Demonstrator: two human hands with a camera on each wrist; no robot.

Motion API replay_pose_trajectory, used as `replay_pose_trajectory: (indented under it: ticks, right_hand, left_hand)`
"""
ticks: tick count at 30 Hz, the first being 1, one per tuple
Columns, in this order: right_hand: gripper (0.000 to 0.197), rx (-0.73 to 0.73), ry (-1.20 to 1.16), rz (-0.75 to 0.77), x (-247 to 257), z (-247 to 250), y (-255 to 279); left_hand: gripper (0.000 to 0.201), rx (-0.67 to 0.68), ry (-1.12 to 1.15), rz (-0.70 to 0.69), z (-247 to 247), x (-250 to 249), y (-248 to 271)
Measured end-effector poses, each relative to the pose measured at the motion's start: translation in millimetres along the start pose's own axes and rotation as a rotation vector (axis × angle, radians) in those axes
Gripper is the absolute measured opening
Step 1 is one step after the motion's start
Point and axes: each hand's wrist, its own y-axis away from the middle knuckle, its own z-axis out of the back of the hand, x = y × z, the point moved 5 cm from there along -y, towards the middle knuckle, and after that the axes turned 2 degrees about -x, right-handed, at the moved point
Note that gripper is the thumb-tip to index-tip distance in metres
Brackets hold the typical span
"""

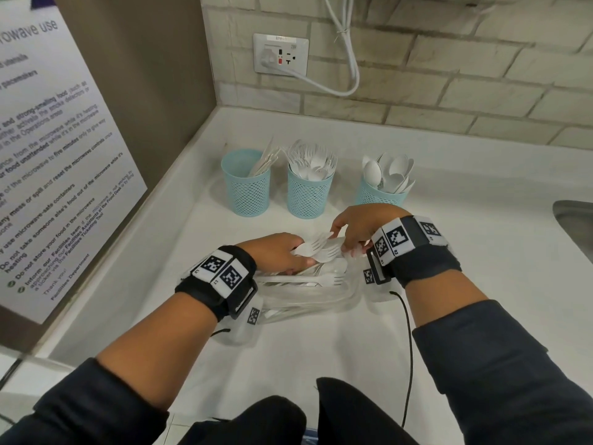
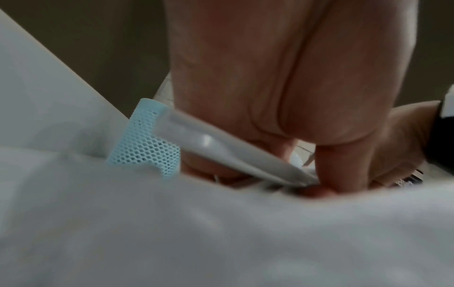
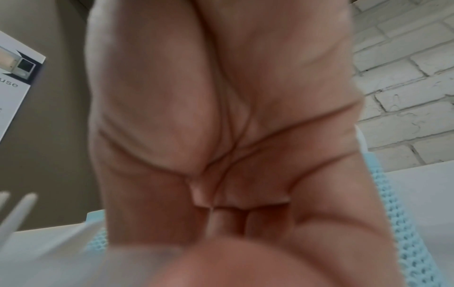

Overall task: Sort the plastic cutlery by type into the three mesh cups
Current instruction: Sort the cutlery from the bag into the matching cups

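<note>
Three blue mesh cups stand in a row at the back of the counter. The left cup (image 1: 245,187) holds knives, the middle cup (image 1: 308,195) forks with some spoons, and the right cup (image 1: 380,195) spoons. In front of them, loose white cutlery (image 1: 308,279) lies in a clear plastic bag (image 1: 321,303). My left hand (image 1: 300,255) grips a small bunch of white forks (image 1: 321,247) above the bag. My right hand (image 1: 337,236) pinches the end of a white cutlery piece (image 1: 330,234) in that bunch. A white handle (image 2: 221,147) crosses the left palm in the left wrist view. Fork tines (image 3: 21,209) show beside the right palm.
A wall with a posted notice (image 1: 48,162) runs along the left side. The brick back wall carries an outlet (image 1: 280,54) with a white cable. A steel sink edge (image 1: 574,220) lies at the far right. Thin black wires trail from both wristbands across the white counter (image 1: 481,252).
</note>
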Motion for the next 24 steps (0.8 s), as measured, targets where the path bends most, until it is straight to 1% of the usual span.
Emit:
replay_pose_trajectory:
  ticks: [4, 8, 11, 14, 16, 17, 19, 22, 24]
  right_hand:
    - [0.038, 0.043, -0.041, -0.003, 0.3, -0.3, -1.2]
    - [0.037, 0.058, -0.017, 0.008, 1.3, -0.2, -0.9]
    - [0.038, 0.091, -0.011, 0.004, 0.5, -1.9, -1.0]
    - [0.036, 0.077, 0.034, 0.006, -2.5, -1.1, -0.1]
    - [0.030, 0.075, 0.045, 0.016, -4.5, -1.1, 0.0]
    - [0.024, 0.076, 0.044, 0.018, -5.5, -1.4, 0.0]
    - [0.017, 0.067, 0.055, 0.012, -6.0, -2.0, 0.7]
    - [0.030, 0.075, 0.053, 0.009, -4.5, -2.1, 1.1]
    - [0.033, 0.085, 0.056, 0.000, -5.2, -2.3, 1.5]
  left_hand:
    - [0.022, -0.046, -0.161, -0.016, -10.2, -2.9, -3.6]
    - [0.031, -0.117, -0.217, -0.005, -14.0, -4.7, -7.7]
    - [0.029, -0.136, -0.225, -0.013, -15.0, -5.2, -10.2]
    - [0.032, -0.181, -0.205, -0.032, -15.3, -5.9, -10.0]
    - [0.034, -0.246, -0.128, -0.042, -11.9, -7.3, -8.6]
    - [0.031, -0.270, -0.079, -0.050, -10.0, -8.9, -8.2]
    - [0.021, -0.254, 0.007, -0.063, -10.2, -12.7, -9.6]
    - [0.024, -0.171, -0.022, -0.050, -19.3, -17.0, -12.3]
    - [0.029, -0.153, -0.081, -0.049, -25.0, -19.6, -13.1]
